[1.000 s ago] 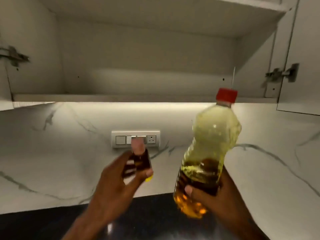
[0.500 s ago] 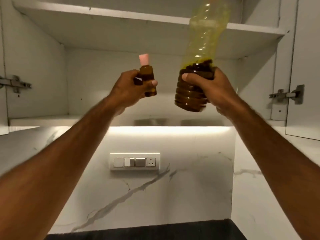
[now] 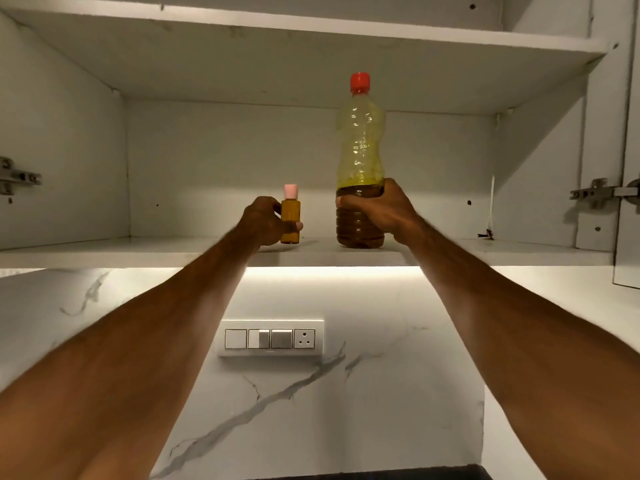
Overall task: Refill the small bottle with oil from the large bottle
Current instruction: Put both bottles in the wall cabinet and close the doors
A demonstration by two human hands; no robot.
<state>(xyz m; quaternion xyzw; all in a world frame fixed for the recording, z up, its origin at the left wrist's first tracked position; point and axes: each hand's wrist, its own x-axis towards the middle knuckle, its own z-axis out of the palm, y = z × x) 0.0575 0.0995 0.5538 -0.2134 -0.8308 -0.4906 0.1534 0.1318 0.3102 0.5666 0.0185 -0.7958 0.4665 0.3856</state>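
Nearest the camera, two bare forearms stretch up and away from the lower corners, converging on an open white wall cabinet. Below them a marble-veined backsplash [image 3: 311, 393] carries a switch plate [image 3: 270, 338], lit from above by a strip under the cabinet.

At the front of the lower shelf [image 3: 138, 252] the left hand [image 3: 265, 221] wraps around the small bottle [image 3: 290, 221], thumb across its front near the bottom and fingers curled behind; the bottle stands upright with its pink cap [image 3: 291, 190] on, and its base looks to be resting on the shelf, filled amber nearly to the shoulder. Just beside it, the right hand [image 3: 377, 207] clasps the large bottle [image 3: 360, 161] around its lower ribbed part, fingers curled over the front. That bottle is also upright, red cap [image 3: 360, 82] closed, base on the shelf; dark oil fills only its bottom third or so, with yellowish empty plastic above.

Since both caps are on and both bottles stand on the shelf, the step in hand appears to be the putting away, with the pouring itself seemingly finished. The next move probably calls for both grips to loosen at once and the arms to draw back straight toward the person, without nudging either bottle; the tall one sits close to the shelf's front edge and would tip more easily.

Farther back, the cabinet's rear wall and the upper shelf [image 3: 311, 32] are bare white, with door hinges [image 3: 595, 192] at either side
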